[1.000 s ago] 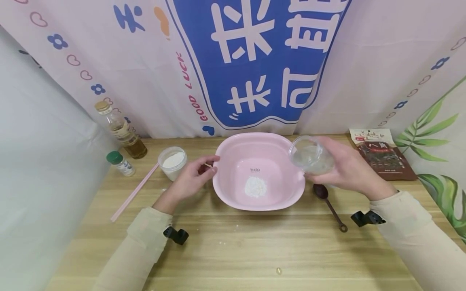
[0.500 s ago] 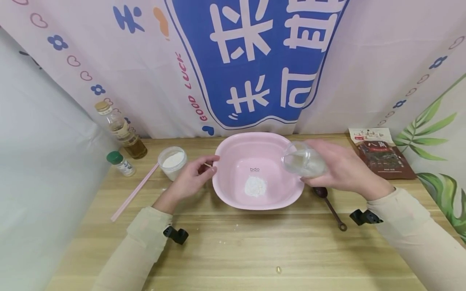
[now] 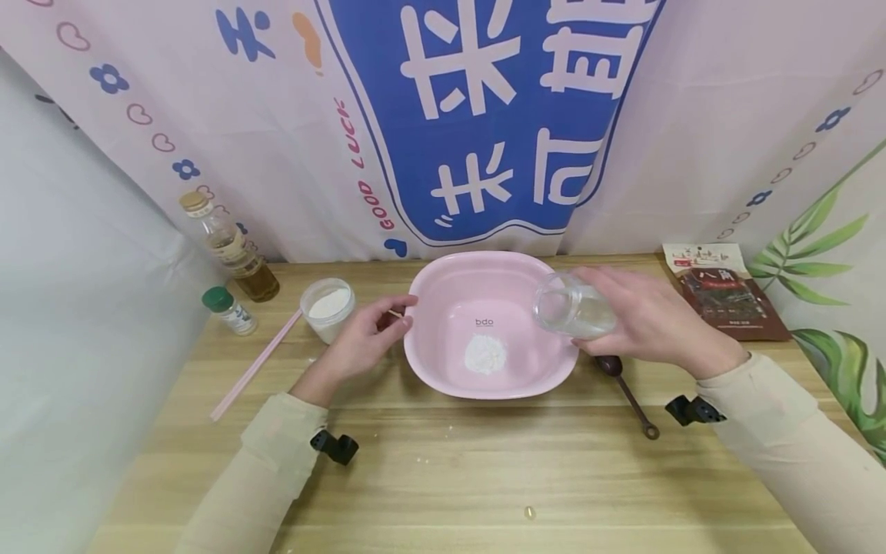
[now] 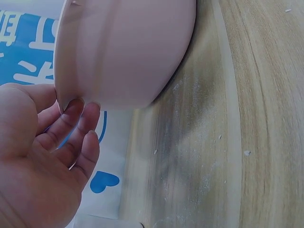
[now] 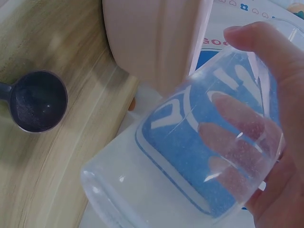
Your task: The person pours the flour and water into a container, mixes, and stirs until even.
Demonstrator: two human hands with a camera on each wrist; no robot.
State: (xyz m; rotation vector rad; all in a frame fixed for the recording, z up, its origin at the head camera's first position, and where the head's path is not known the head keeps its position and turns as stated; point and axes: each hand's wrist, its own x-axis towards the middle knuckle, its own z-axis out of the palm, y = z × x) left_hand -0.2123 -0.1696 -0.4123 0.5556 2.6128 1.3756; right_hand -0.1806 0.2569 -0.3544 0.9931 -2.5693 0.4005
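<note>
While the left hand [image 3: 361, 340] pinches a basin [image 3: 439, 315] by its rim, the right hand [image 3: 651, 319] has its fingers round a tilted cup [image 3: 580, 308], a spoon [image 5: 39, 101] below them.

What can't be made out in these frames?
Clear cylindrical cup: whether anything pours out, unclear in head view; mouth cut off by right edge in right wrist view.
Clear round tub of white powder: part of wall hidden by left hand, head view.
Clear bottle of amber liquid: label print too small, head view.
Golden speck: too small to identify, head view.
</note>
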